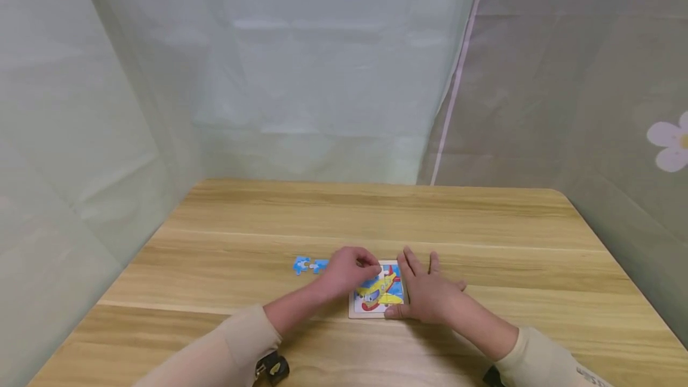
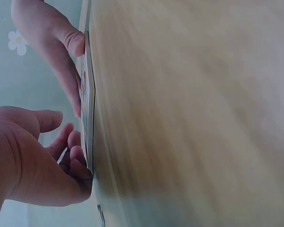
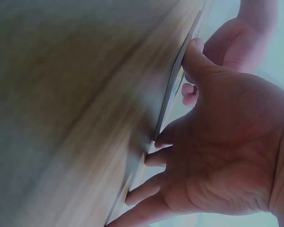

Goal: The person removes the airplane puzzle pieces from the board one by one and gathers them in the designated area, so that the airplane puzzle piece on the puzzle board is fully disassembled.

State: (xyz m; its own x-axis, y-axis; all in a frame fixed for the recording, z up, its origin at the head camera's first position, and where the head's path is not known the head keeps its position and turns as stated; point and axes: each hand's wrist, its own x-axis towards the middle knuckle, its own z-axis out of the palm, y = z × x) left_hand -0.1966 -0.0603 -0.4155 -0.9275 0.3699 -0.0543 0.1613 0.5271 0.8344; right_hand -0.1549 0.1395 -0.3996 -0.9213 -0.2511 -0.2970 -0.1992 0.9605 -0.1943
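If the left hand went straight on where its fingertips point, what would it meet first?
Passing over the square, wooden-framed yellow-airplane jigsaw puzzle, the left hand would probably meet the right hand first; its height is unclear, so it might brush the puzzle sooner.

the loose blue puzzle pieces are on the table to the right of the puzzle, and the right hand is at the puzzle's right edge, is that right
Not quite: the head view shows the loose blue puzzle pieces on the table to the left of the puzzle. The right hand is indeed at its right edge.
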